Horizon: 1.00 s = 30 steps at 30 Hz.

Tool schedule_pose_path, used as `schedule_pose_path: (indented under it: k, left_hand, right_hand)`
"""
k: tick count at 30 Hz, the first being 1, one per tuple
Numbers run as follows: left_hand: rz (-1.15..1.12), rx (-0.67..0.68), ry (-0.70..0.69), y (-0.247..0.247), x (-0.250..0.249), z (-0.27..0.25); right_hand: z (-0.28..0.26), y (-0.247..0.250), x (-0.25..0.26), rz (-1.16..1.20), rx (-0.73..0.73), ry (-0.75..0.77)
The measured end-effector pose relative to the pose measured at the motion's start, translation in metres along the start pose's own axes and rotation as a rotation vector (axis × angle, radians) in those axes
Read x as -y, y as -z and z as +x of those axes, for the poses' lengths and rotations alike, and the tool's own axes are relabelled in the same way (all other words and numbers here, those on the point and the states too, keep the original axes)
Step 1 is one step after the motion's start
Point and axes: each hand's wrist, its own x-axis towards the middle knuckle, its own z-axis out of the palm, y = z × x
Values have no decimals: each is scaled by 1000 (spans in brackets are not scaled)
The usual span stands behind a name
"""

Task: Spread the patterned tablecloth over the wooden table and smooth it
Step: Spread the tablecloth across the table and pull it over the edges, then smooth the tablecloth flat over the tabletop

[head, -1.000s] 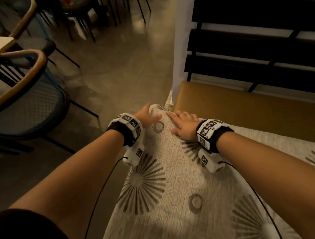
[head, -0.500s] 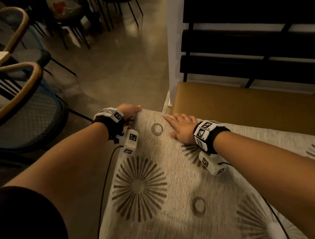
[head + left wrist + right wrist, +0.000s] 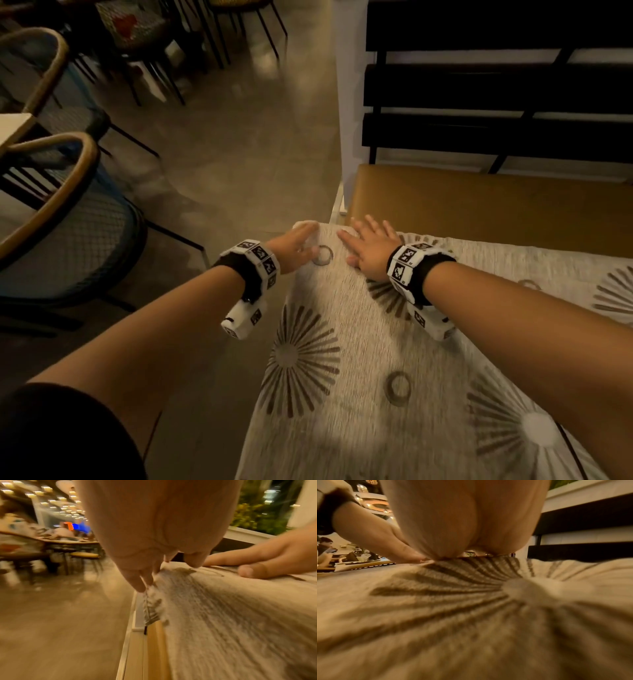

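A beige tablecloth (image 3: 394,342) with brown sunbursts and rings covers the wooden table, whose bare edge (image 3: 154,649) shows under the cloth's left hem. My left hand (image 3: 294,240) lies on the cloth's far left corner, and its straight fingertips (image 3: 137,585) touch the hem where it drops over the edge. Just to its right, my right hand (image 3: 370,246) rests flat on the cloth with fingers spread, palm (image 3: 462,520) down on a sunburst. The right-hand fingers (image 3: 257,559) also lie flat in the left wrist view.
A tan cushioned bench (image 3: 479,205) with a black slatted back (image 3: 496,130) stands beyond the table's far edge. Chairs (image 3: 68,222) and dark-legged tables stand on the floor (image 3: 239,154) to the left. A white post (image 3: 349,102) rises at the far corner.
My left hand has moved from the cloth's left edge back up onto the far corner. The right hand has stayed flat in the same spot.
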Motion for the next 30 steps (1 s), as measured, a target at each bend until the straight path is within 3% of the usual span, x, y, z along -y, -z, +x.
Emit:
schedule_pose_path:
  k: [3, 5, 10, 14, 24, 30]
  left_hand:
    - [39, 18, 186, -8, 15, -8]
    - [103, -34, 213, -15, 25, -17]
    - [113, -148, 118, -35, 2, -60]
    - [24, -236, 46, -66, -48, -125]
    - [132, -107, 169, -263, -132, -344]
    - [266, -173, 85, -366, -119, -415]
  right_hand:
    - [-31, -1, -13, -54, -38, 14]
    - [-59, -11, -29, -90, -21, 18]
    - [-131, -50, -50, 27, 58, -112]
    - [-188, -79, -26, 87, 83, -124]
    - [-331, -162, 93, 146, 29, 155]
    - [-409, -230, 119, -3, 87, 282]
